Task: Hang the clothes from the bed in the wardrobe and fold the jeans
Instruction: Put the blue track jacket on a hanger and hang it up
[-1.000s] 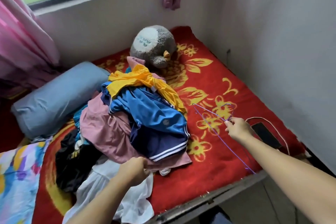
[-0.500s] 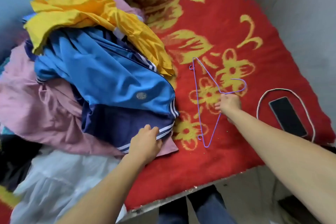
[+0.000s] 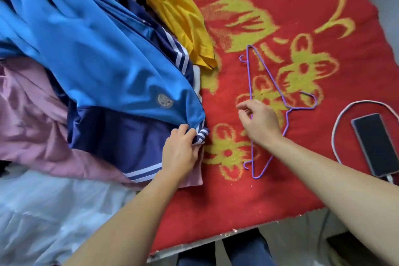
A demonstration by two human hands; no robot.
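A heap of clothes covers the left of the bed. On top lies a blue and navy track jacket (image 3: pixel 103 54) with white stripes. My left hand (image 3: pixel 181 151) grips its striped hem at the pile's right edge. A yellow garment (image 3: pixel 172 6) lies behind it, a pink one (image 3: pixel 28 114) to the left and a white one (image 3: pixel 54 211) in front. A purple wire hanger (image 3: pixel 269 84) lies flat on the red floral blanket (image 3: pixel 248 201). My right hand (image 3: pixel 259 123) hovers over the hanger's bar with loosely curled fingers, holding nothing.
A black phone (image 3: pixel 376 142) lies at the right on the blanket, ringed by a white charging cable (image 3: pixel 336 123). The bed's front edge (image 3: pixel 194 246) runs below my arms, with my legs in jeans (image 3: pixel 244 250) under it. A grey wall is at the far right.
My head has moved closer to the bed. My right hand let go of the hanger, which now lies flat, and moved left. My left hand took hold of the jacket's hem.
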